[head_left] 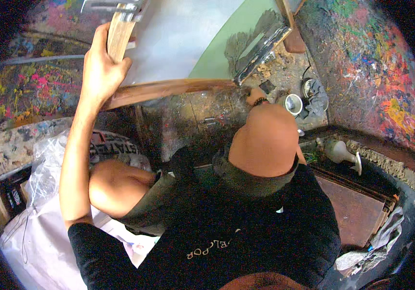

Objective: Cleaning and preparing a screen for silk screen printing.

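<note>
1. Person in a black T-shirt (pixel 207 237), seen from above, across the lower middle, with the bare right knee (pixel 265 140) raised at centre right and the left knee (pixel 113 188) at centre left.
2. Wood-edged panel (pixel 173 38), at the upper middle: pale blue-white on the left, green on the right, with a dark grey smear (pixel 256 36) over the green. Brown lower rail (pixel 169 91) running above the knees.
3. Walls thick with multicoloured paint spatter (pixel 381 77), down the right side and at upper left.
4. Clear plastic sheeting (pixel 50 164), bunched at middle left.
5. Reddish-brown boards (pixel 352 205), stacked at lower right.
6. Left hand (pixel 105 72), at upper left, closed firmly around an upright wooden bar (pixel 120 36), thumb on the right side, fingers wrapping the left.
7. Right hand (pixel 254 95), beyond the raised knee, near the panel's lower right corner. Fingers small and partly hidden; cannot tell how far open, or if holding anything.
8. White tub (pixel 293 104), just right of that hand.
9. Dark beaded bracelet (pixel 261 101), on the right wrist.
</note>
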{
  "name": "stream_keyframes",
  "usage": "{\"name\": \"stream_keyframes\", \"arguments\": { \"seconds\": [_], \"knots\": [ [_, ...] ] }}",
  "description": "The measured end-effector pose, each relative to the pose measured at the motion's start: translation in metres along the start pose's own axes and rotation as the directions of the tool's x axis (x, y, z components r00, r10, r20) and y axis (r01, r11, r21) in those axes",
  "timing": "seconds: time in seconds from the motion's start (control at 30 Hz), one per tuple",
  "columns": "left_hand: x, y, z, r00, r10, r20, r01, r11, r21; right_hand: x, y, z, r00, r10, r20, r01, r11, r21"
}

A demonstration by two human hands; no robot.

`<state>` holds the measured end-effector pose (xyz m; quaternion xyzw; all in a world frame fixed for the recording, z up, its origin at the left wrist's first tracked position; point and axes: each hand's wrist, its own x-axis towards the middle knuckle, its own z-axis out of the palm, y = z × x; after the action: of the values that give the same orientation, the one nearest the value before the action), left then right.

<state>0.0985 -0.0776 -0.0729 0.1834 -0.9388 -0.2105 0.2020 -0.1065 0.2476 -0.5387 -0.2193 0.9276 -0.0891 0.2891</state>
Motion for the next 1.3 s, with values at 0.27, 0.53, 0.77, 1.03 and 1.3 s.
{"name": "stream_keyframes", "arguments": {
  "seconds": [0.27, 0.53, 0.77, 1.03, 1.3],
  "knots": [
    [-0.002, 0.013, 0.000, 0.997, 0.080, 0.006, -0.079, 0.997, -0.021, 0.078, 0.031, -0.184, 0.624, 0.348, -0.699, 0.141, 0.830, 0.539],
    [-0.009, 0.016, -0.001, 0.995, 0.093, 0.018, -0.093, 0.996, -0.008, 0.076, 0.004, -0.262, 0.411, 0.267, -0.872, 0.165, 0.919, 0.359],
    [-0.005, 0.024, -0.001, 0.997, 0.071, 0.033, -0.070, 0.997, -0.025, 0.038, -0.048, -0.301, -0.035, -0.171, -0.985, 0.393, 0.904, -0.170],
    [-0.004, 0.032, -0.002, 0.995, 0.091, 0.031, -0.090, 0.996, -0.028, -0.004, -0.103, -0.351, -0.150, -0.177, -0.973, 0.431, 0.874, -0.226],
    [-0.007, 0.031, -0.004, 0.996, 0.039, 0.086, -0.031, 0.996, -0.085, -0.021, -0.117, -0.358, 0.060, -0.122, -0.991, 0.257, 0.961, -0.102]
  ]
}}
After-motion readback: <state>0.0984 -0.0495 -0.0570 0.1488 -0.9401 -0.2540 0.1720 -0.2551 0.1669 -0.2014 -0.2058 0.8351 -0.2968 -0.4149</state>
